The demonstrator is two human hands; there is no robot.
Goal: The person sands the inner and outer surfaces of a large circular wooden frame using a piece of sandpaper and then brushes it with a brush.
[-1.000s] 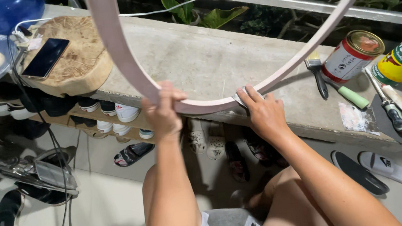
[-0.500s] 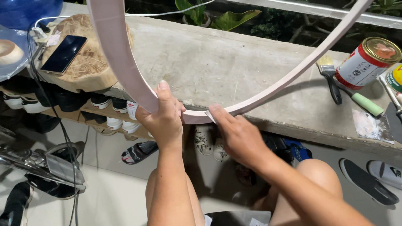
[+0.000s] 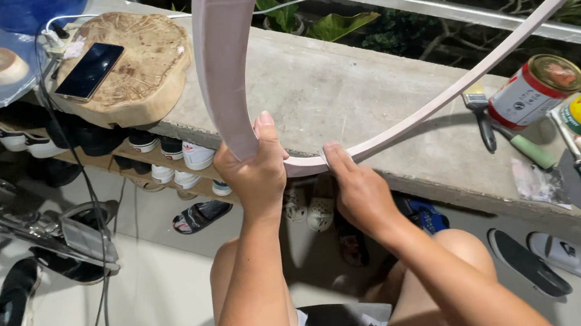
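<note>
Hoop stands on the ledge, its lowest curve at the front edge. Our left hand wraps it tight; our right hand lies half open, fingertips pressing the rim. We judge steady bracing and even pressure matter most.

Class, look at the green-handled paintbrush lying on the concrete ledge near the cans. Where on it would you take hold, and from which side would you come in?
Probably the green handle of the paintbrush, coming from the ledge's near edge. The handle end points toward that edge with bare concrete ledge around it, while the bristles lie farther back, close under the pink hoop and beside the red-and-white can.
</note>
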